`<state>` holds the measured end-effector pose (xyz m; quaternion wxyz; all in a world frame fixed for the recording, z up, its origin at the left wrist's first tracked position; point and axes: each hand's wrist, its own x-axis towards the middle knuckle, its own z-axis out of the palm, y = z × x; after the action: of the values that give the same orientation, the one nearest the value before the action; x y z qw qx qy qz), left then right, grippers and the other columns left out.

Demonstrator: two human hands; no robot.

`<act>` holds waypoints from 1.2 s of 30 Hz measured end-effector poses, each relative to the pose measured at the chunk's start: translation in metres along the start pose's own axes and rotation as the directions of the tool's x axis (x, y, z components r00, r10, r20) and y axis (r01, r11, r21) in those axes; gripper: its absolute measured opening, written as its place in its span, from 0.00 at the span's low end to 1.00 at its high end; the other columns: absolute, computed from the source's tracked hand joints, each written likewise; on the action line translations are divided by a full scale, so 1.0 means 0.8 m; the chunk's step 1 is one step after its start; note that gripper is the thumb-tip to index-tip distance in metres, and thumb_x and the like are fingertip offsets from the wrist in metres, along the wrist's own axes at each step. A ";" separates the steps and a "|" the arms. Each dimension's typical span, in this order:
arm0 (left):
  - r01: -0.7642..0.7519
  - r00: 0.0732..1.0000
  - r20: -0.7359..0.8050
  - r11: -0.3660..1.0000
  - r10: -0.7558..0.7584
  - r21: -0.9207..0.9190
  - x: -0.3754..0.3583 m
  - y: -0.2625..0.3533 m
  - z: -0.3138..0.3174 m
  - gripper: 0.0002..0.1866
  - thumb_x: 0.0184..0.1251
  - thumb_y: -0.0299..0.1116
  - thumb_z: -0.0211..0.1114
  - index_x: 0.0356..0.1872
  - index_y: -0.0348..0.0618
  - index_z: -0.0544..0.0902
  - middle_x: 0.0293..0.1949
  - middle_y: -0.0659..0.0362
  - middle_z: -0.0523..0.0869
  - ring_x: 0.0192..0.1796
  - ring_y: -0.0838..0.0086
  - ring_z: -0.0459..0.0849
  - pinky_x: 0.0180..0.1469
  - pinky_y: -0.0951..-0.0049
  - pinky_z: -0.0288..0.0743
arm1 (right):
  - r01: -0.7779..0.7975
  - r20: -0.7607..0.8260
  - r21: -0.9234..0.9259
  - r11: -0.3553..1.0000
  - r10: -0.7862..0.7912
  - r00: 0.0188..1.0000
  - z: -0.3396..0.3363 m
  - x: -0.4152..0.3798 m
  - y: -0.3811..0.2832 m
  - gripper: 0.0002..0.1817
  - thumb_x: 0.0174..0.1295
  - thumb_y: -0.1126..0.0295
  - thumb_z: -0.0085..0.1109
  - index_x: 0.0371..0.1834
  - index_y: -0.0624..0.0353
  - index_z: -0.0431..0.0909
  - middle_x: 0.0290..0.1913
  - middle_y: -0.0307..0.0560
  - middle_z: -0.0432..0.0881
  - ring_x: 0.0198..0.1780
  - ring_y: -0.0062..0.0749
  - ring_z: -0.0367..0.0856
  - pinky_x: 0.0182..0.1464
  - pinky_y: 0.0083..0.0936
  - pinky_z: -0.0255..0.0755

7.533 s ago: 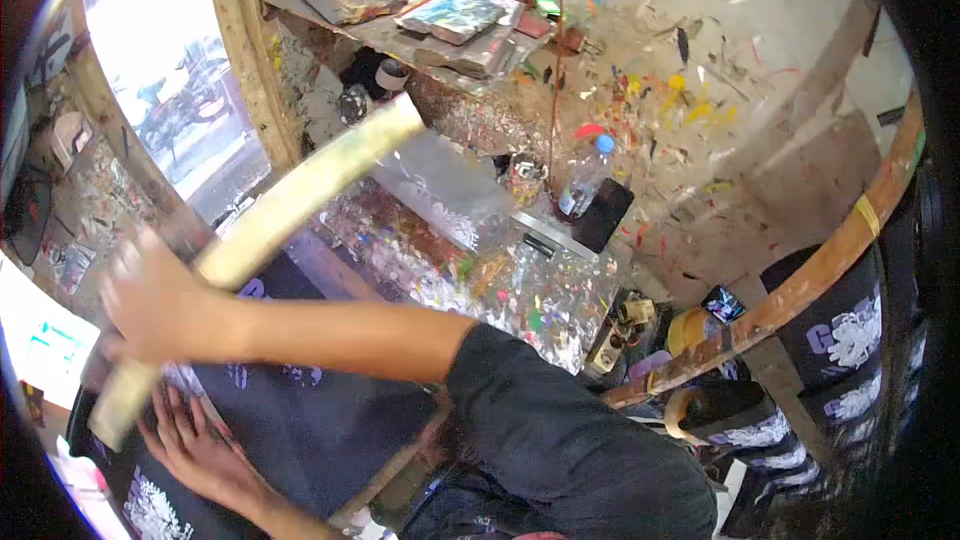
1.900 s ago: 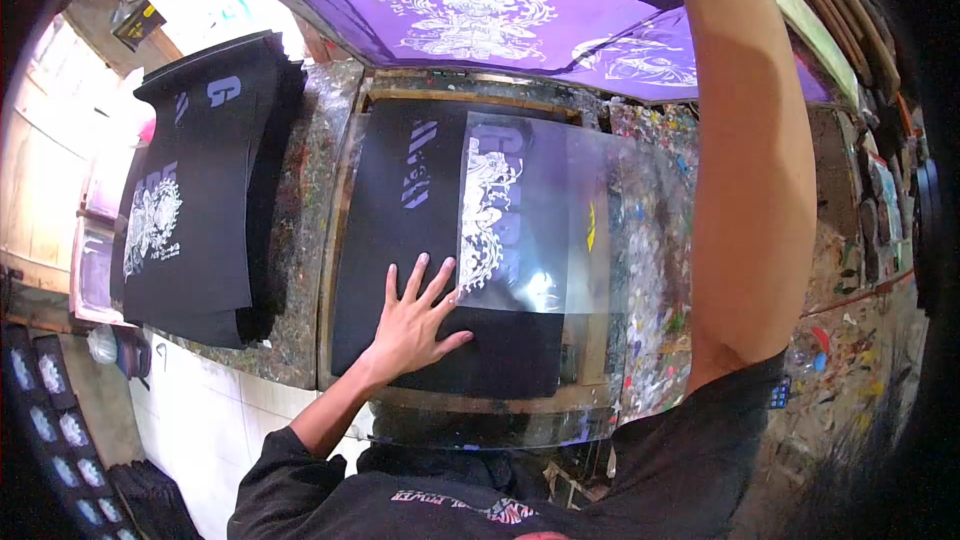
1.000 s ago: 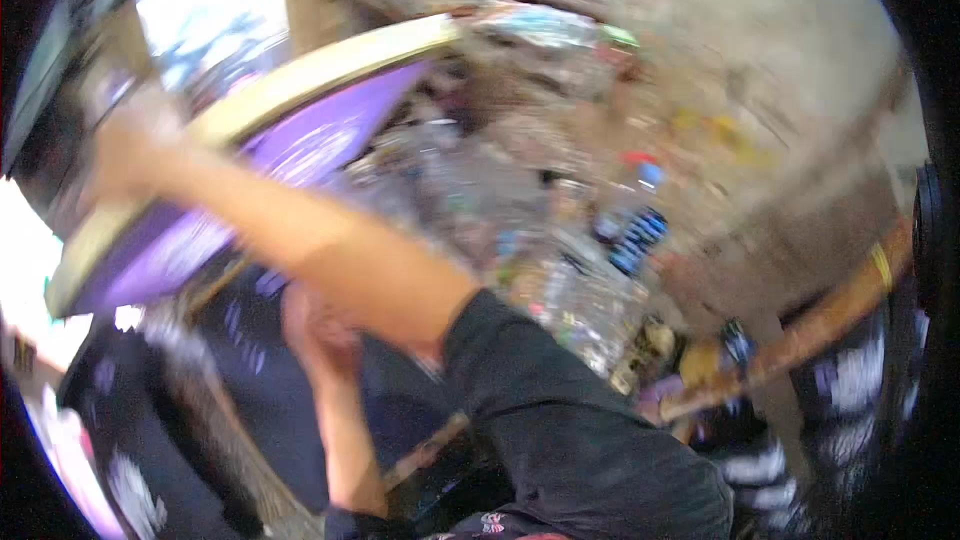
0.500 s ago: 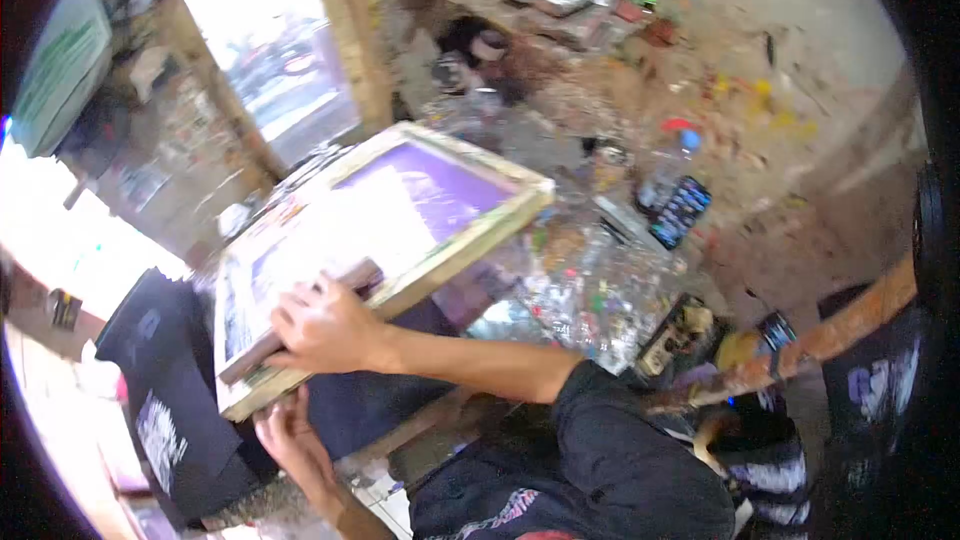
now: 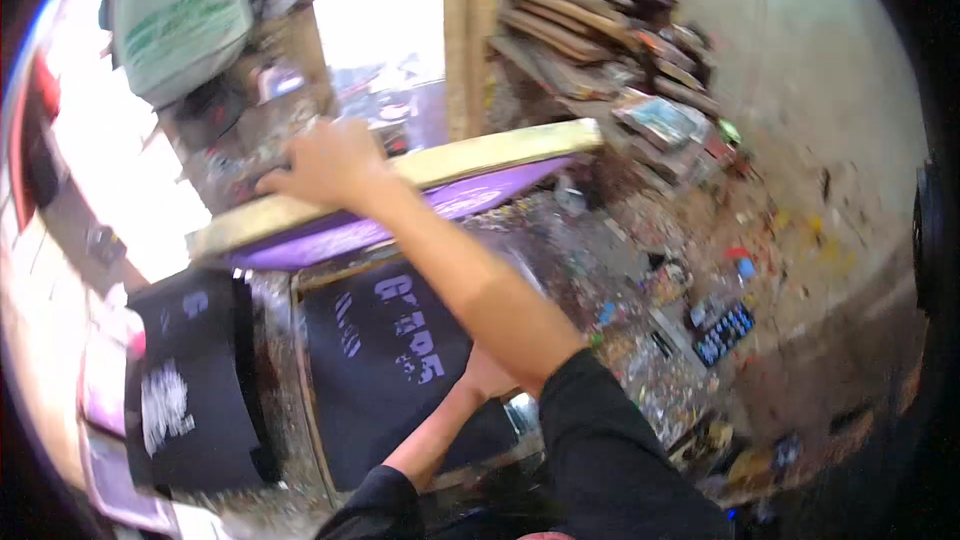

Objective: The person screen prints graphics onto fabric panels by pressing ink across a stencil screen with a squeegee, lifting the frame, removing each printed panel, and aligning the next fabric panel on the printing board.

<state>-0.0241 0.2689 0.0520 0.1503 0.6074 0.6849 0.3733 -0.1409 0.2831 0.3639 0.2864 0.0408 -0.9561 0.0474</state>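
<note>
A wooden screen printing frame (image 5: 500,152) with purple mesh is tilted up, its lower face partly showing. My right hand (image 5: 338,165), somewhat blurred, is closed at the frame's upper edge; whatever lies behind its fingers is hidden. Below the raised frame lies a black fabric piece (image 5: 350,410) with purple lettering, flat on the printing board. My left hand (image 5: 488,375) is at the right side of this fabric, with its fingers mostly behind my right forearm. The squeegee is out of sight.
Another printed black fabric piece (image 5: 205,370) lies to the left. A phone (image 5: 724,335) sits on the paint-spattered worktop at the right. Stacked wooden frames (image 5: 570,15) stand at the back, near a bright opening. A pale green-printed panel (image 5: 185,15) is upper left.
The frame has swung up and away, exposing the lettered black fabric. My right hand has moved up with it. My left hand has left the frame's underside and moved right, onto the fabric's side.
</note>
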 end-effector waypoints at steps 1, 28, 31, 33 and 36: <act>-0.010 0.990 -0.142 0.999 0.015 0.033 -0.019 0.001 -0.015 0.38 0.72 0.47 0.62 0.76 0.38 0.63 0.76 0.42 0.65 0.78 0.45 0.57 0.76 0.45 0.51 | 0.006 -0.007 0.002 1.000 -0.006 1.000 0.004 0.010 0.004 0.43 0.60 0.27 0.54 0.38 0.64 0.89 0.38 0.61 0.89 0.44 0.54 0.90 0.47 0.46 0.82; 0.236 0.906 -0.391 0.960 -0.161 0.150 0.116 0.019 0.129 0.31 0.75 0.49 0.61 0.69 0.38 0.72 0.69 0.46 0.72 0.71 0.51 0.67 0.71 0.51 0.62 | -0.054 -0.023 0.084 0.995 0.056 0.998 0.012 0.073 0.031 0.42 0.54 0.26 0.60 0.41 0.61 0.91 0.46 0.58 0.90 0.52 0.50 0.88 0.57 0.41 0.78; 0.084 0.910 -0.358 0.937 -0.211 -0.339 0.150 0.043 0.116 0.30 0.76 0.48 0.60 0.68 0.37 0.71 0.64 0.48 0.76 0.67 0.54 0.71 0.68 0.54 0.67 | -0.047 -0.051 0.091 0.995 0.052 0.997 0.012 0.064 0.030 0.41 0.54 0.28 0.61 0.41 0.61 0.91 0.46 0.59 0.90 0.52 0.50 0.88 0.57 0.42 0.77; -0.029 0.854 -0.374 0.683 -0.363 -0.729 0.125 0.042 0.066 0.29 0.76 0.47 0.60 0.68 0.37 0.71 0.61 0.49 0.78 0.64 0.56 0.74 0.65 0.55 0.70 | -0.052 -0.033 0.091 0.995 0.055 0.998 0.006 0.049 0.023 0.40 0.54 0.29 0.61 0.42 0.61 0.90 0.44 0.59 0.90 0.52 0.50 0.88 0.55 0.42 0.77; -0.258 0.651 -0.496 0.448 -0.574 -0.856 0.008 0.031 -0.049 0.28 0.77 0.46 0.60 0.67 0.37 0.70 0.56 0.50 0.81 0.60 0.59 0.79 0.62 0.58 0.74 | -0.035 -0.038 0.099 0.994 0.039 0.998 0.013 0.007 0.005 0.38 0.57 0.31 0.61 0.41 0.61 0.90 0.43 0.59 0.89 0.51 0.49 0.88 0.53 0.43 0.77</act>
<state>-0.0334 0.2619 0.0970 0.1879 0.1544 0.4453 0.8617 -0.1517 0.2856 0.3581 0.3022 0.0360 -0.9472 0.1007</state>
